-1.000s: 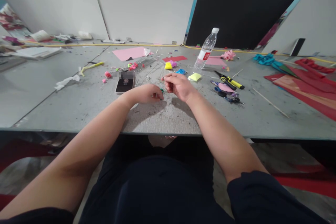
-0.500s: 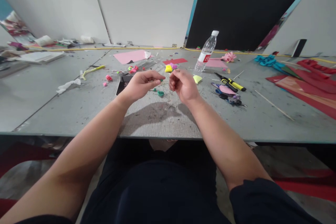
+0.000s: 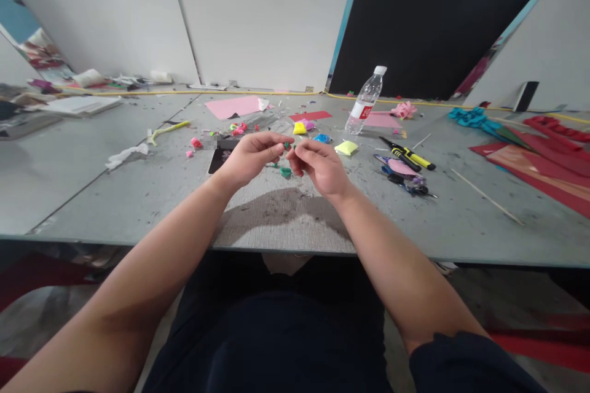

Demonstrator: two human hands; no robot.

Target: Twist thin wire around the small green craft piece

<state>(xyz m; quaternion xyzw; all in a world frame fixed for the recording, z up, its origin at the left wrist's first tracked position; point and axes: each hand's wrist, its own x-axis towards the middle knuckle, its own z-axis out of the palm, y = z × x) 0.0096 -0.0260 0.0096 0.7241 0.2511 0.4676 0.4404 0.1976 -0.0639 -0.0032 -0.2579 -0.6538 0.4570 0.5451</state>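
Observation:
Between the thumb and forefinger of my left hand [image 3: 251,156] is a small green piece of what looks like modelling clay [image 3: 286,145]. My right hand [image 3: 322,166] is closed in a pinch close beside it, with a tiny green bit [image 3: 295,148] showing at its fingertips. Both hands are raised over the table, their fingertips nearly touching. Below them a larger green clay lump [image 3: 285,172] lies on the table. A dark phone-like slab [image 3: 219,159] is partly hidden behind my left hand. Beyond the hands lie yellow [image 3: 299,128], blue [image 3: 321,138] and pale yellow [image 3: 346,147] soft packets.
A water bottle [image 3: 366,101] stands behind my right hand. Black-and-yellow pliers [image 3: 408,155], keys [image 3: 415,189] and a thin stick [image 3: 486,196] lie at right. Pink paper [image 3: 233,107] and pink clay bits [image 3: 196,143] lie at left. Red sheets [image 3: 544,166] cover the far right.
My right hand has come closer to my left, its fingertips now beside the green piece. The view has tilted slightly, and the blue packet has come into sight.

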